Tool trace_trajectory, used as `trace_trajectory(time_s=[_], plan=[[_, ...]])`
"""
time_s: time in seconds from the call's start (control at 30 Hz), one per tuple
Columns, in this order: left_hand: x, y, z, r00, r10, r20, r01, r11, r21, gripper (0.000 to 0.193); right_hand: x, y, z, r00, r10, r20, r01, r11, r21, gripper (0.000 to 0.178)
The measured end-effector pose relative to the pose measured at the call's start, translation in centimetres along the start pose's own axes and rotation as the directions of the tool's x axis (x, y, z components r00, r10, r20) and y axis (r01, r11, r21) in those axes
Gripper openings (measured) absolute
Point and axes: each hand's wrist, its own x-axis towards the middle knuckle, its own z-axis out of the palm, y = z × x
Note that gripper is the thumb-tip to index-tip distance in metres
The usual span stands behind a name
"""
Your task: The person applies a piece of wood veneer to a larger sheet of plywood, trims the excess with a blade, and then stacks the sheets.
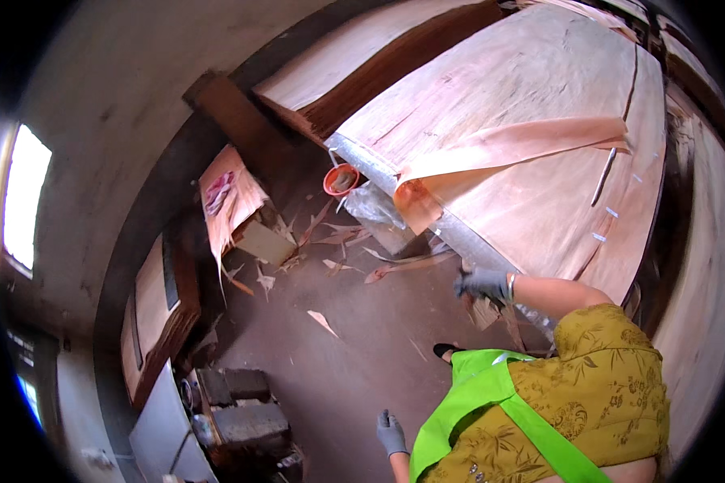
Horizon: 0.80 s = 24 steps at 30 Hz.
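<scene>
The right hand [483,284], gloved, grips a small veneer scrap [485,312] at the bench [459,233] edge. The left hand [391,433] hangs low, loosely open, holding nothing, well apart from it.

A single head-worn fisheye view looks steeply down and is tilted, so straight edges bow toward the dark round rim. Nearest, at lower right, is the person's own torso in a green vest [475,402]. The brown floor [354,338] fills the middle. A veneer-covered table [540,105] stretches far to the upper right, and a bright window [24,193] sits at the far left. No second view overlaps it.
</scene>
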Motion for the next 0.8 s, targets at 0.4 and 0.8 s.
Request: trace_trajectory(time_s=[0.4, 0.8], plan=[[27.1, 5.6, -5.6, 0.970, -0.054, 0.239, 0.039, 0.997, 0.067, 0.036, 24.1, -8.0, -13.5, 0.617, 0.149, -0.773, 0.495, 0.689, 0.529, 0.044], [58.4, 12.6, -14.1, 0.987, -0.043, 0.156, 0.034, 0.998, 0.061, 0.034, 28.5, -13.2, -19.3, 0.098, 0.309, -0.946, 0.702, 0.652, 0.286, 0.021]])
